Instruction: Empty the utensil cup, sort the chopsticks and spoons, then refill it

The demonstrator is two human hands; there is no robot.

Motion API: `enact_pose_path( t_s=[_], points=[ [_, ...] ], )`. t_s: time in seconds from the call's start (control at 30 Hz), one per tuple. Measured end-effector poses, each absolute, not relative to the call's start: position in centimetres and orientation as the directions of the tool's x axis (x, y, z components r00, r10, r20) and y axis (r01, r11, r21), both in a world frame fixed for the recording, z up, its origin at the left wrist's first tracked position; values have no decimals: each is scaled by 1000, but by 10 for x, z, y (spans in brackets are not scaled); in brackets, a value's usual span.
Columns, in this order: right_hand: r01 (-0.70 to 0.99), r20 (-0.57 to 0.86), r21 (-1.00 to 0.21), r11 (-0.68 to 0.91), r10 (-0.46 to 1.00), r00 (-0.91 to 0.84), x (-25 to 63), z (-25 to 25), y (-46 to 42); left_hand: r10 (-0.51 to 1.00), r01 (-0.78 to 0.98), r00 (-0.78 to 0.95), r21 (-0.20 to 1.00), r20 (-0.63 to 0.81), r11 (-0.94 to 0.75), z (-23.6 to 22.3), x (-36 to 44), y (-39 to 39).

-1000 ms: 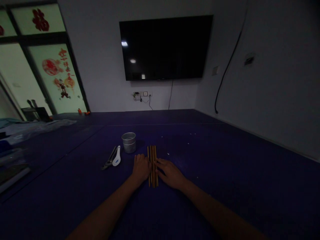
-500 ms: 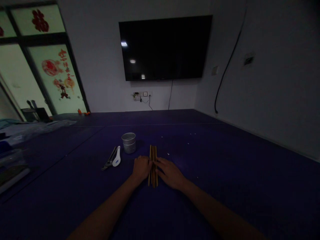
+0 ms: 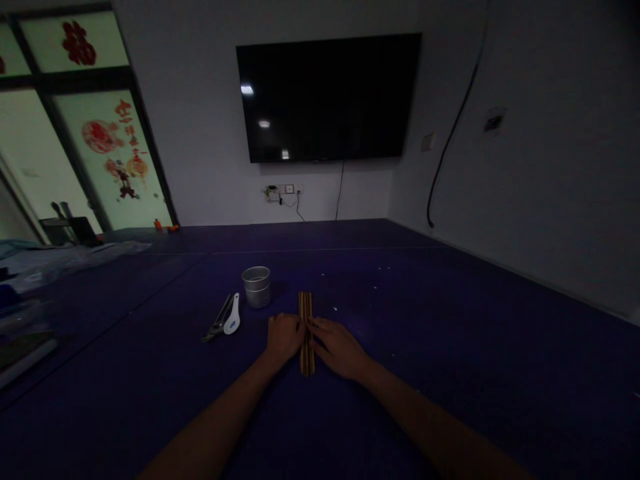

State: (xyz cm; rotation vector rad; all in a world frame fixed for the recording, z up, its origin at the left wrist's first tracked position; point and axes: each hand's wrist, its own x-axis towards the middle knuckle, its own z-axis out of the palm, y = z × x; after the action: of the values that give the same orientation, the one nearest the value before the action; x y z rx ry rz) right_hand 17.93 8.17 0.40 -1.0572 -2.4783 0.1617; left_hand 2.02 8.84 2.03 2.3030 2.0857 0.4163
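Observation:
A narrow bundle of chopsticks (image 3: 307, 360) lies lengthwise on the dark blue surface, its several sticks side by side. My left hand (image 3: 285, 335) is closed with curled fingers along the bundle's left side, its thumb side against the sticks. From the right, my right hand (image 3: 340, 347) presses thumb and fingertips onto the same sticks. Both hands squeeze the bundle between them and hide its middle. Left of the far end stands a grey metal cup (image 3: 257, 288). Beside that cup are a white spoon (image 3: 233, 320) and a metal tool like tongs or pliers (image 3: 218, 325).
Small white scraps (image 3: 335, 309) are scattered on the dark blue surface (image 3: 400, 413). At the left edge lie plastic sheeting (image 3: 85, 260) and a flat box-like object (image 3: 27, 360). A television (image 3: 330, 100) hangs on the far wall, and a black cable (image 3: 453, 137) runs down the right wall.
The chopsticks have drawn together: gaps between them closed and the bundle is narrower and straighter. My left hand has shifted slightly right; my right hand stays nearly in place.

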Motion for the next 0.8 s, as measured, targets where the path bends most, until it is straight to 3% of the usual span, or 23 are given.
enact_pose_path(
  t_s=[0.27,0.8],
  points=[
    [653,347,-256,712,699,-626,180,5,82,979,982,10,183,201,-48,23,19,88],
    [660,307,-263,704,710,-634,180,3,84,978,979,29,193,207,-70,20,15,90]
  ],
)
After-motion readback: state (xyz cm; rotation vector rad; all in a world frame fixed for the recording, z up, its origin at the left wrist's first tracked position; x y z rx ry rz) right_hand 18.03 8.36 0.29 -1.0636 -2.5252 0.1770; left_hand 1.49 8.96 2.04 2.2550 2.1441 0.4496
